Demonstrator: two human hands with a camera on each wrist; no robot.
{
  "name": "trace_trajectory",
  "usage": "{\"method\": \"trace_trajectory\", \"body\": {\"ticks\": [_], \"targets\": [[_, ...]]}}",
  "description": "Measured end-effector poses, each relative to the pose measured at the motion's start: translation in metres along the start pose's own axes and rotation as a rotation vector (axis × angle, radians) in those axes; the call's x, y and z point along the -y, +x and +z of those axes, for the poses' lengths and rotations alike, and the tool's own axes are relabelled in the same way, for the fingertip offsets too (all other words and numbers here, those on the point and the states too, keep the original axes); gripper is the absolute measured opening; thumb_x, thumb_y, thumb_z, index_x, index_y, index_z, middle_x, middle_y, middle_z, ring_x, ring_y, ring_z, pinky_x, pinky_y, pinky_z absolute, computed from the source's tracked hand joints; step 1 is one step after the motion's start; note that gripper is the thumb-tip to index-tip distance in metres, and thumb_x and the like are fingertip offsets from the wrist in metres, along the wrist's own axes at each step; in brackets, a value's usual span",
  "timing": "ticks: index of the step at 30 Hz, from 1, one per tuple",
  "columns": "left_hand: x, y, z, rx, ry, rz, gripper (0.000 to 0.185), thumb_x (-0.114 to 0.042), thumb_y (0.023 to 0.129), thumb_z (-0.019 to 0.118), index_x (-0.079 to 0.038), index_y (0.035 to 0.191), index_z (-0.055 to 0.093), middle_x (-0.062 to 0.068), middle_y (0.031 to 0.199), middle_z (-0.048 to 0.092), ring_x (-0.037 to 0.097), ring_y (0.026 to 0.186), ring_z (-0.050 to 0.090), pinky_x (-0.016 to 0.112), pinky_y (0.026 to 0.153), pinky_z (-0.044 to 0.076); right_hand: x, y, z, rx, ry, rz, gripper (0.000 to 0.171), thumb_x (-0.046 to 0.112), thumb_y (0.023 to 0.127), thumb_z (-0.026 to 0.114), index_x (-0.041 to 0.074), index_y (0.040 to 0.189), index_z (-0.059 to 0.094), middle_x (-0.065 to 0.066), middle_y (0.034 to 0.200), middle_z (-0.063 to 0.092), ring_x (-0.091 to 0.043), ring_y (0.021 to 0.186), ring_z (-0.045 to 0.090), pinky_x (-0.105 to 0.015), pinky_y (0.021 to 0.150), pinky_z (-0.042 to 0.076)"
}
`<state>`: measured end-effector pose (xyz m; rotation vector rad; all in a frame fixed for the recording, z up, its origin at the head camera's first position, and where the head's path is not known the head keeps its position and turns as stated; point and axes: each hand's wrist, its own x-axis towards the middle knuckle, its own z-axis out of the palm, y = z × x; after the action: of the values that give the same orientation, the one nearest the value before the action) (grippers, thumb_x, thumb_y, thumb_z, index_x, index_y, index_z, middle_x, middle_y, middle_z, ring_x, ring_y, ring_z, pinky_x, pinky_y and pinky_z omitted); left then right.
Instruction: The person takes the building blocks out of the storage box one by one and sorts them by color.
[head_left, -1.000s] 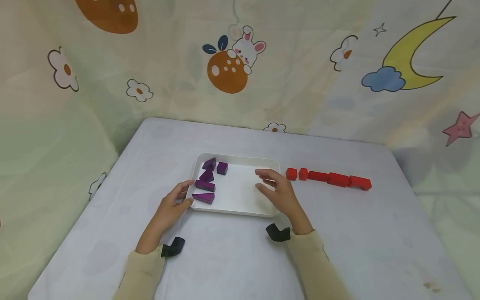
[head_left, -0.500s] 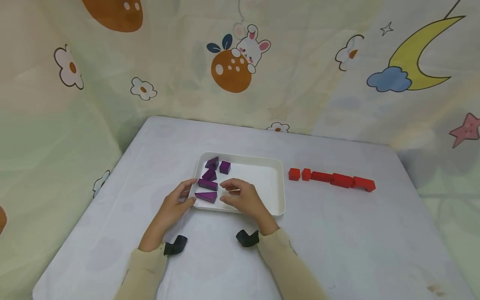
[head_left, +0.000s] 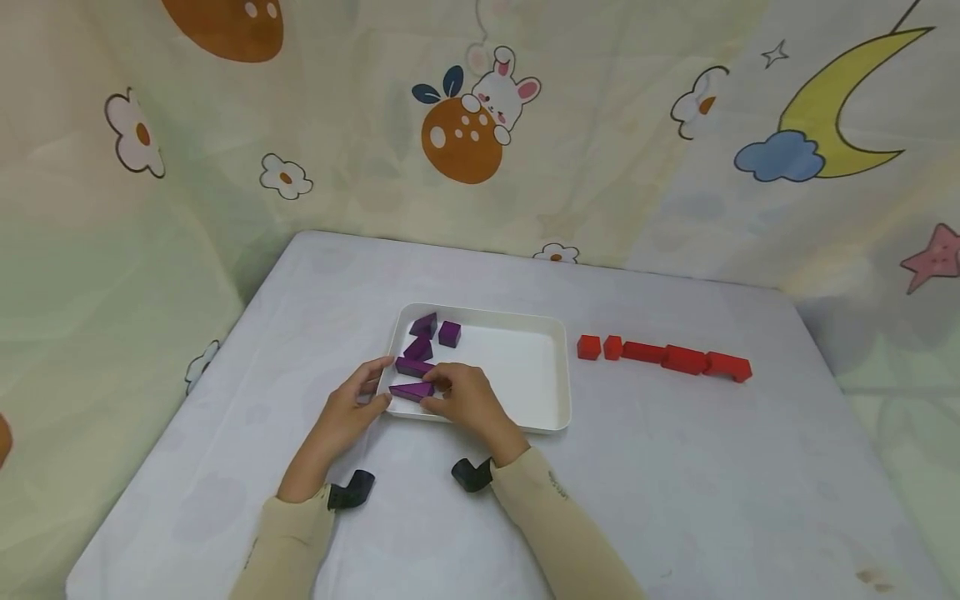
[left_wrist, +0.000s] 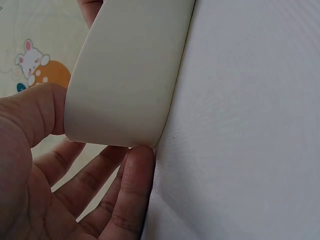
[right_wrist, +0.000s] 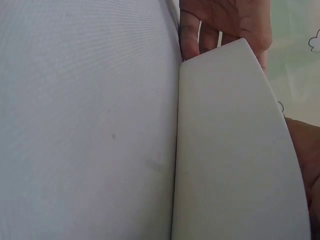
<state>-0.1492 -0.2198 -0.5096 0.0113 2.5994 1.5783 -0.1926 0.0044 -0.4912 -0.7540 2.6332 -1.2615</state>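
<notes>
A white tray [head_left: 525, 342] lies on the table with several purple blocks grouped at its left end. My left hand [head_left: 348, 412] holds the tray's left end; in the left wrist view, the thumb goes over the rim and the fingers touch the outer wall. My right hand [head_left: 467, 400] reaches over the tray's front wall and pinches the right end of the purple wedge block [head_left: 408, 390] nearest the front. Its index finger also lies close to a long purple block [head_left: 412, 367]. Behind these are a purple cube [head_left: 450, 334] and two triangular-looking purple blocks. The right wrist view hides the pinched block behind the tray wall.
Right of the tray, several red blocks [head_left: 642, 352] stand in a row on the white-covered table [head_left: 712, 467]. A printed cloth [head_left: 600, 125] hangs behind the table and along its sides.
My right hand has moved left across the tray, from its right end to the front purple wedge block, and its fingers have closed there. My left hand stays at the tray's left end.
</notes>
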Motion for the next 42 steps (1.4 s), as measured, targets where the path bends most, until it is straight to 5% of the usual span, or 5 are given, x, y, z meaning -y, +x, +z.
{"method": "trace_trajectory", "body": {"ticks": [13, 22, 29, 37, 42], "targets": [[-0.003, -0.001, -0.001, -0.002, 0.004, -0.027, 0.058, -0.010, 0.104, 0.063, -0.012, 0.161, 0.049, 0.026, 0.154, 0.057, 0.042, 0.139, 0.056, 0.059, 0.110, 0.051, -0.020, -0.039, -0.060, -0.154, 0.301, 0.078, 0.030, -0.008, 0.091, 0.080, -0.005, 0.120, 0.075, -0.019, 0.121, 0.073, -0.036, 0.113, 0.073, -0.034, 0.095, 0.061], [-0.005, -0.003, -0.002, 0.004, -0.003, -0.030, 0.058, -0.010, 0.105, 0.063, -0.012, 0.161, 0.048, 0.026, 0.155, 0.056, 0.043, 0.140, 0.055, 0.061, 0.112, 0.048, -0.050, -0.074, -0.120, -0.285, 0.177, 0.128, 0.035, -0.009, 0.093, 0.078, -0.007, 0.127, 0.070, -0.024, 0.125, 0.070, -0.042, 0.118, 0.070, -0.037, 0.095, 0.059], [-0.005, -0.002, -0.001, 0.001, 0.001, -0.032, 0.058, -0.009, 0.104, 0.063, -0.011, 0.161, 0.049, 0.026, 0.154, 0.057, 0.043, 0.139, 0.055, 0.060, 0.111, 0.049, -0.077, -0.097, -0.159, -0.332, 0.117, 0.191, 0.038, -0.006, 0.096, 0.076, -0.006, 0.133, 0.068, -0.025, 0.132, 0.070, -0.043, 0.124, 0.066, -0.017, 0.094, 0.055], [-0.005, -0.002, -0.001, 0.000, -0.008, -0.029, 0.058, -0.009, 0.105, 0.062, -0.010, 0.161, 0.048, 0.027, 0.153, 0.057, 0.043, 0.139, 0.055, 0.060, 0.111, 0.049, -0.103, -0.110, -0.175, -0.304, -0.018, 0.283, 0.039, 0.000, 0.100, 0.074, -0.002, 0.139, 0.066, -0.025, 0.138, 0.068, -0.045, 0.130, 0.064, -0.057, 0.110, 0.051], [-0.004, -0.001, 0.000, 0.003, -0.007, -0.033, 0.058, -0.010, 0.105, 0.062, -0.011, 0.161, 0.048, 0.027, 0.153, 0.057, 0.042, 0.139, 0.055, 0.060, 0.111, 0.049, -0.114, -0.108, -0.173, -0.263, -0.031, 0.357, 0.040, 0.003, 0.102, 0.073, -0.001, 0.141, 0.065, -0.027, 0.139, 0.067, -0.046, 0.133, 0.061, -0.064, 0.112, 0.048]]}}
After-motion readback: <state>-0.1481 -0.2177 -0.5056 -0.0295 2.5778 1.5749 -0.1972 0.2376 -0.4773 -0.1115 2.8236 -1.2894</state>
